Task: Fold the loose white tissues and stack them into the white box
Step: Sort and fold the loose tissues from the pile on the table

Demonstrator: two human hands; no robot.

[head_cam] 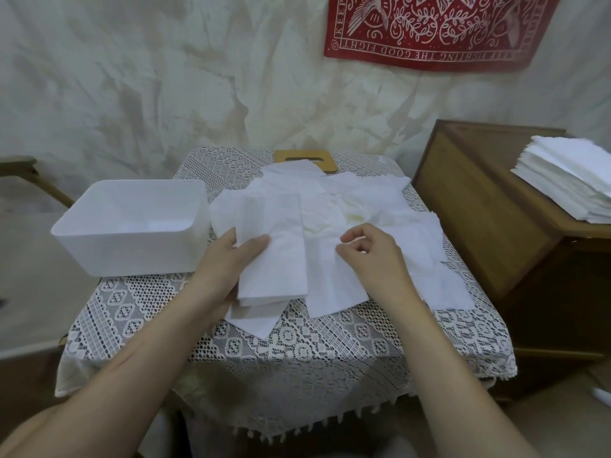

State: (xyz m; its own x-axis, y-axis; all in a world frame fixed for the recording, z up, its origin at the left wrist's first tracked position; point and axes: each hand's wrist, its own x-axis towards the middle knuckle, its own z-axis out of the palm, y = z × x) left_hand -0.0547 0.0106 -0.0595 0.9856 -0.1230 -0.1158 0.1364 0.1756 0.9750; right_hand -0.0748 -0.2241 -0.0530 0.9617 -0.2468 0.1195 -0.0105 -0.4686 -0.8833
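Loose white paper tissues (334, 200): an overlapping, unsorted spread across the middle and right of the counter (297, 345), which is a small square top under a white lace cloth with a tasselled hem. The spread's far edge lies over a tan wooden board with a slot handle (287, 156) at the back. Its right-hand sheets reach the counter's right edge, and its near corners stop short of the front edge, with a band of bare lace between them and the person. Folded white tissue (274, 262): a long rectangle, several layers thick at its near end, lying on the left part of the spread. Left grip (231, 259): clamped on the folded tissue's left long edge, thumb on top and fingers underneath. Right grip (373, 256): fingers curled, tips on a flat sheet just right of the folded one; whether they pinch that sheet cannot be told. White rectangular plastic box (132, 252): open-topped, at the counter's left rear edge, a narrow gap between its right wall and the nearest tissue. Brown wooden cabinet (463, 213): just beside the counter's right edge. Squared stack of white tissues (568, 180): on the cabinet top, well apart from both grips. Red printed cloth banner (429, 31): on the pale wall behind.
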